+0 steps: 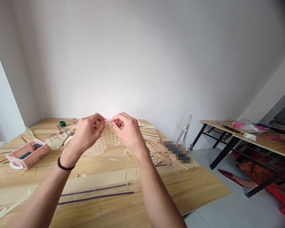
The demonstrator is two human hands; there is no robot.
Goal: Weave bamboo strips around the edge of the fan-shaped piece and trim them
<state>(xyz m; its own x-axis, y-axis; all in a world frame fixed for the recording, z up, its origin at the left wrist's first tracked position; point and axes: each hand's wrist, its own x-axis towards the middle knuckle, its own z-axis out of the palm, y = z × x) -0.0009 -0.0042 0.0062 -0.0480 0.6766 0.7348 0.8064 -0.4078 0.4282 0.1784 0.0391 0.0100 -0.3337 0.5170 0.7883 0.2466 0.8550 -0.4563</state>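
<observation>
Both hands are raised close together over the far part of the table. My left hand (89, 131) has thumb and index finger pinched on a thin pinkish thread (106, 120). On the other end of that short stretch, my right hand (127, 128) pinches too, its other fingers curled. Behind and below the hands lies a woven piece of pale flat strips (98, 145), with a whitish-pink edging. Whether the thread is joined to it I cannot tell. A dark band circles my left wrist.
On the left stands a pink basket (28, 156) with spools inside, beside a smaller woven piece (57, 141). A green tape roll (62, 123) is farther back. Loose pale strips (154, 142) pile up at right. Another table (270, 142) has a person seated at it.
</observation>
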